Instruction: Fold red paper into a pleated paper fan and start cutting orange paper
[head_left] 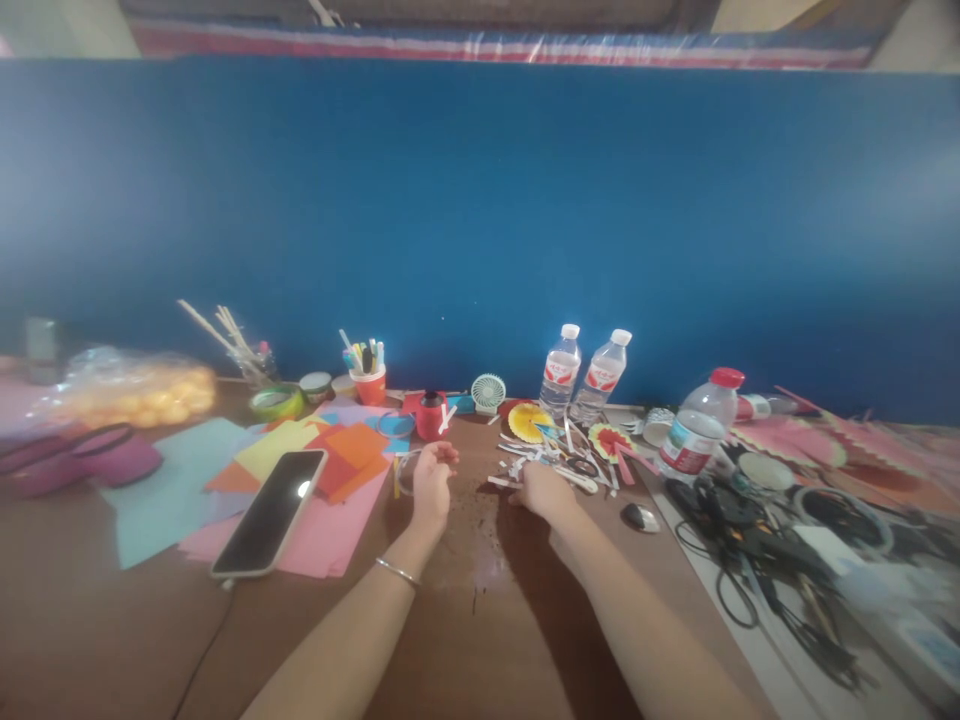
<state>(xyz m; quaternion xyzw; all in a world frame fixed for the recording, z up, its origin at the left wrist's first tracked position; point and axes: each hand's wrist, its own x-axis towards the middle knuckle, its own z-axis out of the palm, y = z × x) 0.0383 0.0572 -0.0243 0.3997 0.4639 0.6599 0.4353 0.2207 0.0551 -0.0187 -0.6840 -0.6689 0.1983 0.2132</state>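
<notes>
Left hand (433,488): raised just short of the red container (430,420), fingers half curled, narrow rather than wide; can't tell if something thin is pinched in it.
Right hand (546,492): down at the near edge of the paper scraps (517,460), back of hand up; grip can't be read from here.
Scraps: loose pile on the brown table (465,660), short of the two water bottles (561,372), yellow paper fan (528,420) right behind.
Scrap risk: a sweep of the right hand could scatter strips or drag the fan, since they sit bunched together.
Bottle risk: a knock from a long reach could topple one onto the paper.
Left-side risk: elbow swing could catch the phone (268,515) or its cord (206,650), which runs toward the near edge.
Hidden: right fingertips, behind the hand itself; contact with individual strips unconfirmed.
Cut off: both forearms at the bottom.
Hard to read: white-handled item (581,481) among the strips; cable tangle (780,560) smeared at far right.
</notes>
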